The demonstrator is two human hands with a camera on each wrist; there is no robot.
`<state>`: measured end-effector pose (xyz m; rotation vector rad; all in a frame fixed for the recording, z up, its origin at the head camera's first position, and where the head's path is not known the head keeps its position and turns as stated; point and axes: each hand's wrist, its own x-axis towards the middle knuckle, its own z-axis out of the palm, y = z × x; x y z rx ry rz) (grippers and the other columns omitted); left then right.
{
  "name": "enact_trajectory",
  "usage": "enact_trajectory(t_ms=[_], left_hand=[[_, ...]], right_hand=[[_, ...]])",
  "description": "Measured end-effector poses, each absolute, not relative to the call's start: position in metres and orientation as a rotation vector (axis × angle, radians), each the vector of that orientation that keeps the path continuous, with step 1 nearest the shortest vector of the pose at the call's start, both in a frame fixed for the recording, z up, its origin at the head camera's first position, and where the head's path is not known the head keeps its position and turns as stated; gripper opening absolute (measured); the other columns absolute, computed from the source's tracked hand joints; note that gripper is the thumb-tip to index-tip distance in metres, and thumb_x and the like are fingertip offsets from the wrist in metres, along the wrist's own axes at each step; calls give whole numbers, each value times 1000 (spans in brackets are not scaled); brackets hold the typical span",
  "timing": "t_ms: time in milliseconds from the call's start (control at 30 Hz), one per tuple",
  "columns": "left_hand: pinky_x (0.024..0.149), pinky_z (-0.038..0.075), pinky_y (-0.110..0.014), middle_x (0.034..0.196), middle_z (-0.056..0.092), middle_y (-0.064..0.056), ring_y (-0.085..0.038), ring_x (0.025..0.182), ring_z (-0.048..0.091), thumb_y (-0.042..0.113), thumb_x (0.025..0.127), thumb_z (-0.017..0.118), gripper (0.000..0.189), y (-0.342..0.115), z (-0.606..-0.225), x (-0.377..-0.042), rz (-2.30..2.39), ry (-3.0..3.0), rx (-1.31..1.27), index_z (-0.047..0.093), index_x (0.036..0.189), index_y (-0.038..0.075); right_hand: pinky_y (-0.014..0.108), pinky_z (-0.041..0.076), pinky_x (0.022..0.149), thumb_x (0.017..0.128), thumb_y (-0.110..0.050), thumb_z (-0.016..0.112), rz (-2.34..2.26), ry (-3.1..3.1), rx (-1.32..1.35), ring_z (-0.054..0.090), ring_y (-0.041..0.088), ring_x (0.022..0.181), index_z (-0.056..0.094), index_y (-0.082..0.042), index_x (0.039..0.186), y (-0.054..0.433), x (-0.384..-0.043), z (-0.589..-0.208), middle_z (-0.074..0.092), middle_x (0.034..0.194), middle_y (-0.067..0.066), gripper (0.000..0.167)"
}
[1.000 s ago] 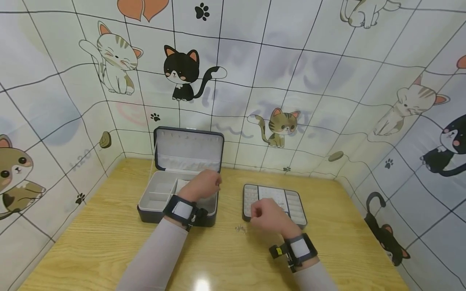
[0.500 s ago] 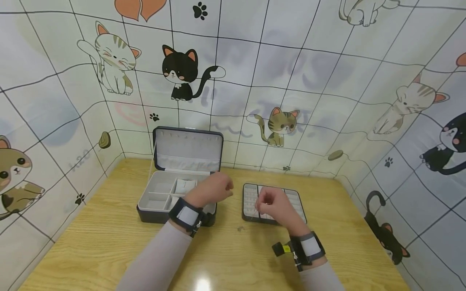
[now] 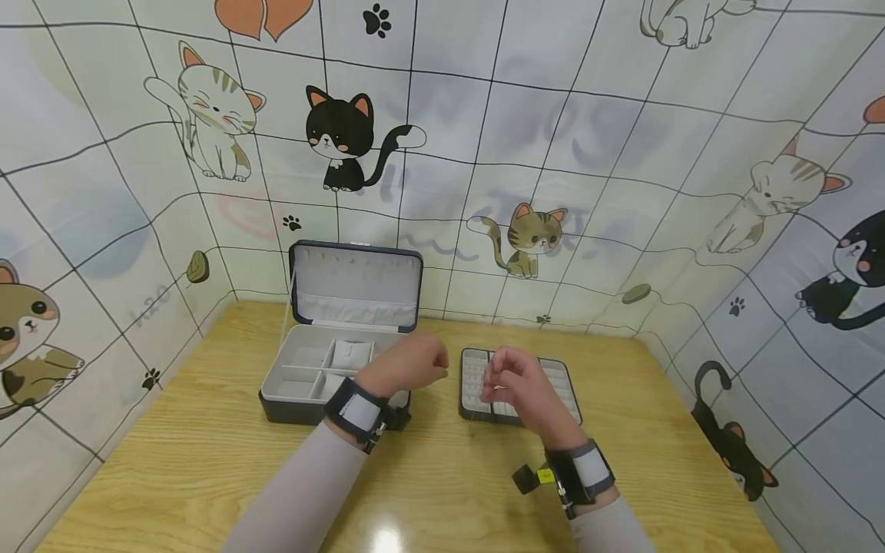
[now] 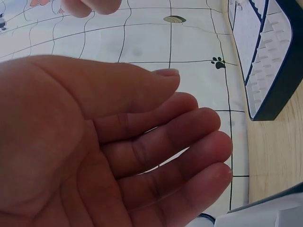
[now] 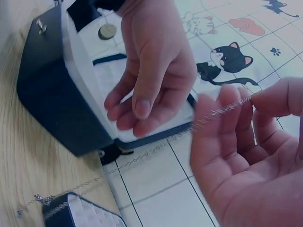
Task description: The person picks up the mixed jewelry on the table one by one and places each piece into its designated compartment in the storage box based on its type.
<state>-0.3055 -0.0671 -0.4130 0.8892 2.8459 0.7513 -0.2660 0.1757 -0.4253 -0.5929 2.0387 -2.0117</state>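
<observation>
On a wood-grain table (image 3: 173, 476), from the head view: at left, a dark jewelry box (image 3: 290, 411), lid raised, a white cushion (image 3: 351, 353) in one compartment; at right, a low jewelry tray (image 3: 477, 415) with pale sections. Behind both, a grid-lined backdrop (image 3: 615, 84) printed with cartoon cats. Left hand (image 3: 409, 361) over the box's right side; right hand (image 3: 522, 388) over the tray, bent fingers turned towards the left one.

In the left wrist view, palm upturned, left fingers relaxed, slightly bent and released; box edge and tray at the right of the frame.

In the right wrist view, thumb and index finger pinching the upper end of a fine silver-coloured chain (image 5: 155, 151). Chain stretched slantwise down towards the tray's corner, lower end blurred; contact with the tray impossible to tell.
</observation>
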Motion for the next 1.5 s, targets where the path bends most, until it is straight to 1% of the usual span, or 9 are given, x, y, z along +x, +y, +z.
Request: enact_trajectory(t_ms=[167,267,367,500,667,933,1033,1200,1500], left_hand=[[62,42,-26,68,54,6,-11,64,48,12,96,74,20,-65,-413,-305,718,2868,927,72,77,11],[63,43,-27,69,54,5,-12,64,49,13,97,74,19,-64,-413,-304,717,2864,920,72,78,11],[68,49,-30,76,63,3,-12,69,54,13,97,74,12,-65,-413,-304,721,2862,895,77,86,10],[80,57,-36,95,76,-3,-15,81,63,13,98,73,10,-67,-414,-305,718,2863,881,80,100,6],[88,59,-41,107,78,-9,-21,94,69,11,96,74,14,-71,-415,-307,752,2855,835,79,107,4],[87,58,-40,105,77,-7,-19,93,68,12,96,75,13,-73,-426,-312,780,2847,811,79,105,5],[85,59,-39,106,77,-7,-18,92,67,13,97,73,12,-73,-425,-313,805,2844,803,79,106,7],[82,58,-37,109,77,-6,-16,91,67,15,99,71,14,-76,-421,-312,825,2838,775,79,110,9],[70,52,-32,97,73,-2,-15,80,62,16,99,70,9,-98,-415,-316,785,2888,725,76,102,10]], right_hand=[[24,58,70,101,5,45,-2114,1843,-603,61,11,78,58,-16,89,175,-266,-427,63,87,-4,27],[22,60,74,100,11,41,-2159,1726,-692,64,10,84,67,-16,95,176,-268,-430,69,94,-4,38],[24,62,82,98,19,39,-2173,1651,-794,69,10,93,75,-16,105,175,-269,-434,75,105,-3,50],[26,62,88,99,18,48,-2177,1635,-816,74,10,99,77,-17,112,171,-269,-437,77,112,-1,47],[26,62,87,100,12,57,-2202,1657,-778,75,9,98,77,-18,112,165,-268,-438,78,110,-1,38],[18,59,74,100,10,59,-2274,1670,-690,71,6,90,76,-21,105,157,-262,-442,75,102,-6,35],[15,55,69,101,8,58,-2310,1703,-615,70,5,86,70,-23,102,155,-261,-444,74,97,-7,33],[15,54,66,100,4,61,-2320,1804,-467,68,6,81,60,-20,92,151,-261,-444,72,88,-8,25],[19,58,70,105,-4,61,-2319,1773,-432,70,8,78,74,-19,87,149,-259,-441,75,87,-4,27]])
